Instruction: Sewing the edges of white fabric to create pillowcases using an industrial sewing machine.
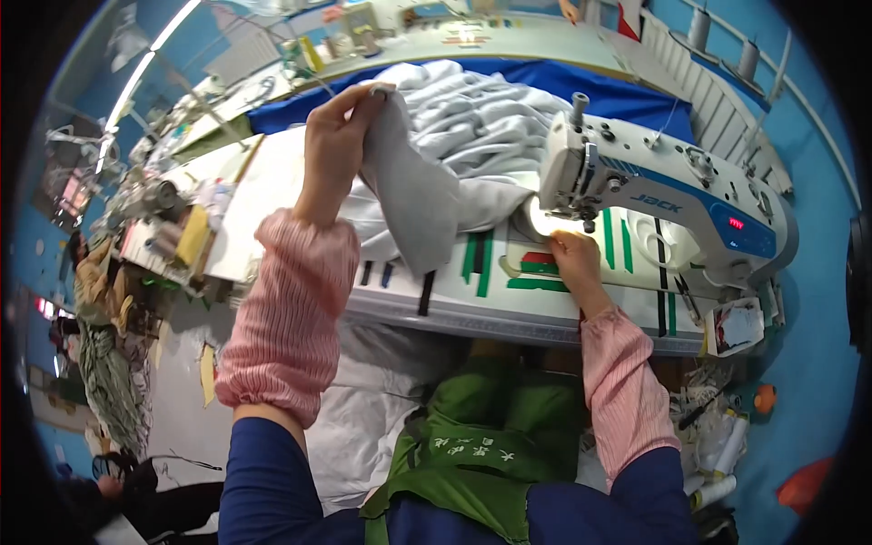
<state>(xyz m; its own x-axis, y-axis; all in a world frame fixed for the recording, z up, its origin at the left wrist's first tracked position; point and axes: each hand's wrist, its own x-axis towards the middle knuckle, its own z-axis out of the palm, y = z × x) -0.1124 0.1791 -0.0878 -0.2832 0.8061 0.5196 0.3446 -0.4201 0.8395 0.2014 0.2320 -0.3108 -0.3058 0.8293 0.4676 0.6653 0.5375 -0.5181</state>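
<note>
My left hand (334,145) is raised over the table, its fingers pinching the edge of a light grey fabric (413,195) that hangs down in a flap. From there the cloth runs right to the needle area of a white and blue sewing machine (654,186). Just in front of the lit needle area, my right hand (576,258) is closed on the fabric's near edge; its fingertips are partly hidden. Behind the flap, the bulk of the same cloth lies bunched in folds.
Green, black and red tape strips mark the white sewing table (545,313). Scissors or snips (687,298) lie at its right, near a small white box (736,327). White thread cones (731,445) stand low on the right. Pale cloth (354,409) hangs below the table's front edge.
</note>
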